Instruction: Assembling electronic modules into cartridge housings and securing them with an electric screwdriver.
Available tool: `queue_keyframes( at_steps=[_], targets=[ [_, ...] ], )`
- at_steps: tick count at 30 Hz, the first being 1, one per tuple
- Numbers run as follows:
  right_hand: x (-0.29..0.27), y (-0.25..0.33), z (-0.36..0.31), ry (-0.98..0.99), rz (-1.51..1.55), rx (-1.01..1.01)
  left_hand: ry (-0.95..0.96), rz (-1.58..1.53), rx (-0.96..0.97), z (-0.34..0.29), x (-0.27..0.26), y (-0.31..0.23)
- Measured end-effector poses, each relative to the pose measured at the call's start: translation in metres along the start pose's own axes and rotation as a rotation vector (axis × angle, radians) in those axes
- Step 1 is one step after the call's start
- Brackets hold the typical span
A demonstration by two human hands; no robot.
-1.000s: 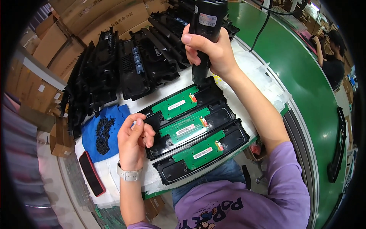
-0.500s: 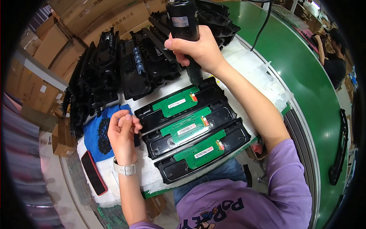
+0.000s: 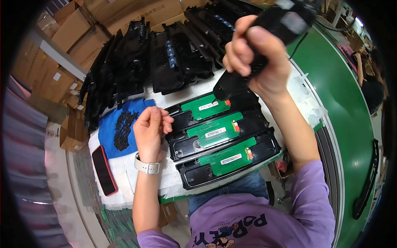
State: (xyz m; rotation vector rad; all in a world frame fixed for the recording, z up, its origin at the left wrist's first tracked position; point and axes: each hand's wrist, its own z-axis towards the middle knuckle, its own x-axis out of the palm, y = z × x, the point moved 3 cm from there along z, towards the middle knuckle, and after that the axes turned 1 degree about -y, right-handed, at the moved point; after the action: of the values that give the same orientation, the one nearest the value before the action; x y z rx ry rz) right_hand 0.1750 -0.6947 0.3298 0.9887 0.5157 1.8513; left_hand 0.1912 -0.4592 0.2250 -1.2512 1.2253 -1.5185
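Three long black panels [image 3: 182, 120] lie side by side on the white-covered worktop [image 3: 307, 91], slanting up to the right, recessed, with raised rims. Each carries a green circuit board [image 3: 202, 142] with a stepped outline, a white label strip, small dark holes and a red-and-pale connector at its right end; nearest and middle boards are plain to see, the farthest is partly behind the tool. Right hand [image 3: 264, 60] is wrapped round a black power driver [image 3: 285, 25], motion-blurred, pale labels on its body, tilted with its tapered end over the farthest board; contact unclear. Left hand [image 3: 149, 131] is beside the left ends of the far panels, fingers curled, thumb and forefinger narrowed; can't tell if anything is pinched. Left of it: blue cloth [image 3: 107, 128] with a heap of tiny black pieces [image 3: 123, 131]; red-edged phone [image 3: 104, 170] below.
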Motion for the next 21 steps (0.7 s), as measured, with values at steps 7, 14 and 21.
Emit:
queue_keyframes(
  at_steps=[7, 14, 21],
  targets=[
    [0.022, 0.004, -0.008, 0.235, 0.394, -0.043, 0.155, -0.018, -0.022, -0.019, 0.027, -0.002],
    [0.027, 0.007, -0.018, 0.192, 0.254, -0.005, 0.226, -0.028, -0.081, -0.020, 0.028, -0.002],
    [0.032, 0.007, -0.021, 0.173, 0.125, 0.015, 0.253, -0.009, -0.109, -0.021, 0.031, 0.003]
  ],
)
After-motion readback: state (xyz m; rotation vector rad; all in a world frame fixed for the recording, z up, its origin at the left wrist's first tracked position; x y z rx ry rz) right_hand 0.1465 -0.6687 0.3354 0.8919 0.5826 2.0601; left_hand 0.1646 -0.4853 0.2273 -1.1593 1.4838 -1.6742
